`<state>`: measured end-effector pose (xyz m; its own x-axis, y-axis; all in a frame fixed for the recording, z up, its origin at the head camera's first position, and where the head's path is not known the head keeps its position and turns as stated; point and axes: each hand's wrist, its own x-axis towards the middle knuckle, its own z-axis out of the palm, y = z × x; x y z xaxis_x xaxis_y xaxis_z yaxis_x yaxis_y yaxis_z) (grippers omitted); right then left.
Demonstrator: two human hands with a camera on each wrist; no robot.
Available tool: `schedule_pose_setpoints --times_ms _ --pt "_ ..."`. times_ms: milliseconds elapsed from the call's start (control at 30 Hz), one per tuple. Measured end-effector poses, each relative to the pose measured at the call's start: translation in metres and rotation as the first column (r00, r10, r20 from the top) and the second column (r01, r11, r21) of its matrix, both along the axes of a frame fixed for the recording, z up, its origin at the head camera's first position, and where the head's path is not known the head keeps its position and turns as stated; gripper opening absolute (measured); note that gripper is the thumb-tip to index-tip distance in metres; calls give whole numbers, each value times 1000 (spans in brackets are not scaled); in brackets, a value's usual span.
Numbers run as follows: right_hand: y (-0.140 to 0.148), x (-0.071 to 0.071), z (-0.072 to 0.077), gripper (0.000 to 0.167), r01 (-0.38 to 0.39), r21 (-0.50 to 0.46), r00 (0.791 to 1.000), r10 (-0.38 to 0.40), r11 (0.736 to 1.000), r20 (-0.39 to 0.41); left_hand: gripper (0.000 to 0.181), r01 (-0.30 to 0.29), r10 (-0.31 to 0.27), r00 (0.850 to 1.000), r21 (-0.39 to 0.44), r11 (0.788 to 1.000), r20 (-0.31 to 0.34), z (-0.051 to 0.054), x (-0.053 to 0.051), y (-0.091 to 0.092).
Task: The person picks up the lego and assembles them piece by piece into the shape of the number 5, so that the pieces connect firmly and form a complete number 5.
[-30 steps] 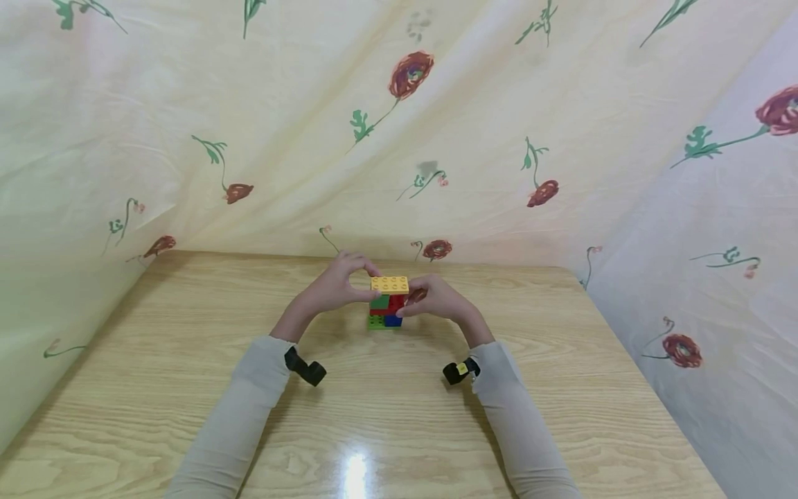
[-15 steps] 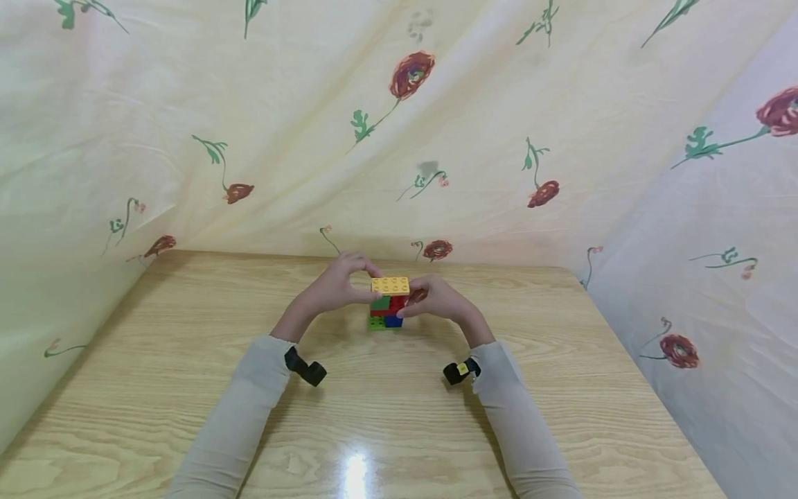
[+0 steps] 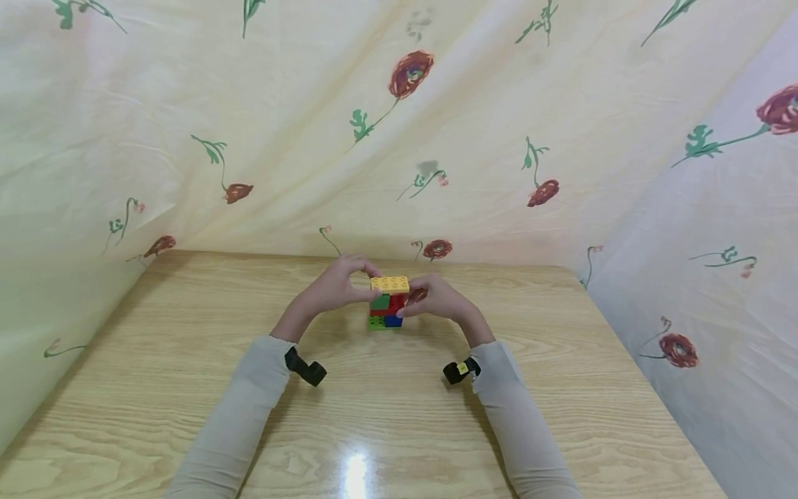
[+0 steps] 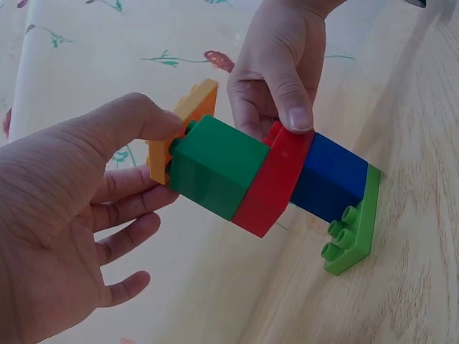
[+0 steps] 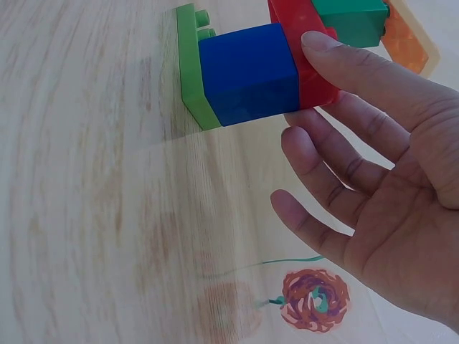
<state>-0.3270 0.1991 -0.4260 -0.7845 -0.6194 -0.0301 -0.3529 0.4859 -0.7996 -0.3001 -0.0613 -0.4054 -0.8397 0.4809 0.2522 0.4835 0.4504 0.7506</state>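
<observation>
A stack of toy building bricks stands on the wooden table. At its base is a light green plate [image 4: 356, 240], bearing a blue brick [image 5: 251, 75]. Above that come a red brick [image 4: 271, 188] and a green brick [image 4: 219, 166]. Thumb and fingers of my left hand [image 3: 333, 284] pinch the yellow-orange flat brick [image 3: 389, 285] at the top. Studs of the green brick show between it and the yellow one in the left wrist view; whether they touch, I cannot tell. My right hand [image 3: 436, 298] pinches the red brick, its other fingers loosely bent.
The wooden table [image 3: 386, 416] reaches back to a flowered cloth [image 3: 299, 173] that hangs behind and at both sides. Black straps with small cameras [image 3: 305, 367] sit on both wrists. A bright light reflection lies on the near part of the table.
</observation>
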Motion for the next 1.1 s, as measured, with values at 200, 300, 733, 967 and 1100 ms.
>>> schedule_pose_setpoints --times_ms 200,300,733,967,1100 --pt "0 0 0 25 4 1 1000 -4 1000 2 27 -9 9 1000 -11 1000 3 1 1 0" --pt "0 1 1 24 8 2 1000 -8 1000 4 26 -11 11 1000 -19 1000 -3 0 0 1" --pt "0 0 0 23 1 4 1000 -1 1000 -7 27 9 -9 999 14 1000 34 -1 -2 -1" --pt "0 -1 0 27 -8 6 1000 8 1000 -11 28 7 -8 999 15 1000 38 -1 -2 -2" --pt "-1 0 1 26 -3 2 1000 3 1000 3 28 9 -10 999 17 1000 46 -1 -2 -2"
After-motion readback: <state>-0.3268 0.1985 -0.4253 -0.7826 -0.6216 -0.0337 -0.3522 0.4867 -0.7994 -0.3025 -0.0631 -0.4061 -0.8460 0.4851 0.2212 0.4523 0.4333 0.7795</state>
